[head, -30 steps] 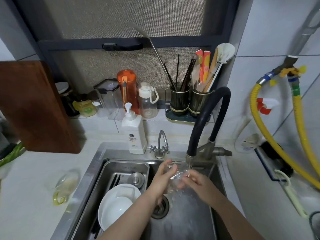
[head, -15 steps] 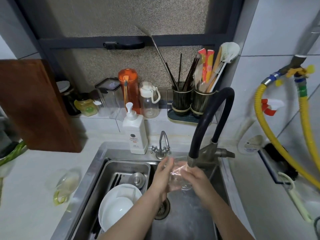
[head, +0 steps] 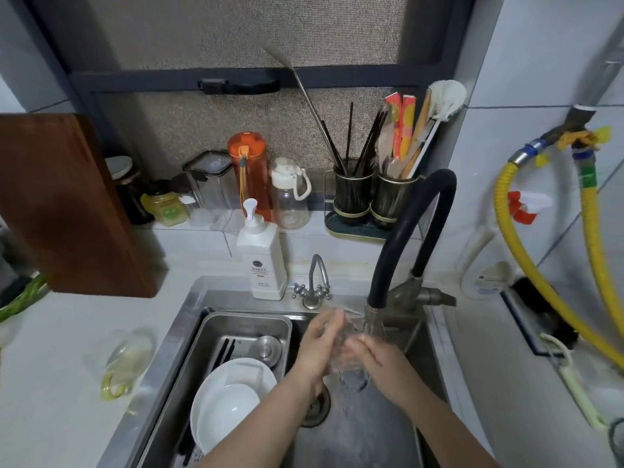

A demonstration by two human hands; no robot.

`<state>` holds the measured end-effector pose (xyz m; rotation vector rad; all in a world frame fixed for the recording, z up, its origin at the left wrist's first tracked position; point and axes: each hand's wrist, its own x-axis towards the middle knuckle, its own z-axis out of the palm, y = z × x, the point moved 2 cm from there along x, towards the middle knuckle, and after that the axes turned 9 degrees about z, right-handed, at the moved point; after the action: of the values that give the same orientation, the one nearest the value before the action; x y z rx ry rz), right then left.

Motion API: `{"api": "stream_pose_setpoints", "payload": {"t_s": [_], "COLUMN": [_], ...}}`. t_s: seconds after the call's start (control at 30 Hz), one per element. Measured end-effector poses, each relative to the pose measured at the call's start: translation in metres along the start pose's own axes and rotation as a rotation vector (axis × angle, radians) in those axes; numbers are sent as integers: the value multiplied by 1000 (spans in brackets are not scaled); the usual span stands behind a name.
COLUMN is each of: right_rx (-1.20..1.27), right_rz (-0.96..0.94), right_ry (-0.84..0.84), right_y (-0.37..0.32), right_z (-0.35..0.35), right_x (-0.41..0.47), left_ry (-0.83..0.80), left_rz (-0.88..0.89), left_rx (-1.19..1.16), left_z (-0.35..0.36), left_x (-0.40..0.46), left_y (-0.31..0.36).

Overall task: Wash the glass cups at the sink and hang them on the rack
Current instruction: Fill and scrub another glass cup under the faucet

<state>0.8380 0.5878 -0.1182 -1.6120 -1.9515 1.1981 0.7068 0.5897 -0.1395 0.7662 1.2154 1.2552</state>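
Both hands have lifted the cup [head: 349, 359] closer under the tap [head: 371, 315]; left hand [head: 319, 349] and right hand [head: 380, 364] clasp it; rinsing continues, hanging still ahead.

light: dim, even indoor; shadows: soft; blur: hands [head: 351, 349] smeared; edges: wide-angle bending

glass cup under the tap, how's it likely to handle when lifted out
The glass cup is clear, thin-looking glass, so probably fragile against the steel sink. It sits under the faucet between both hands, left hand and right hand, so likely wet and slippery. It looks small, so probably light.
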Motion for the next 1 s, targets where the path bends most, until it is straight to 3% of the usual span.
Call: {"api": "stream_pose_setpoints", "payload": {"t_s": [0.2,0.27,0.37,0.53,0.67,0.8,1.0], "right_rx": [310,292,53,111,146,-4,190], "right_rz": [-25,6,-2,-3,7,51,-21], "right_ry": [-136,-219,-362,-307,-449,-442,-430], "right_y": [-6,-3,-2,-16,-15,-15,-24], "right_z": [2,6,7,-5,5,-2,2], "right_x": [14,12,6,17,21,24,14], "left_ry": [18,11,1,65,63,52,96], "left_rz": [32,29,23,-1,21,25,-33], "left_rx": [93,116,144,98,104,117,69], "left_z": [6,3,0,4,-2,-2,-5], "left_x": [-4,1,1,1,7,3,5], "left_y": [2,6,8,9,19,16,12]}}
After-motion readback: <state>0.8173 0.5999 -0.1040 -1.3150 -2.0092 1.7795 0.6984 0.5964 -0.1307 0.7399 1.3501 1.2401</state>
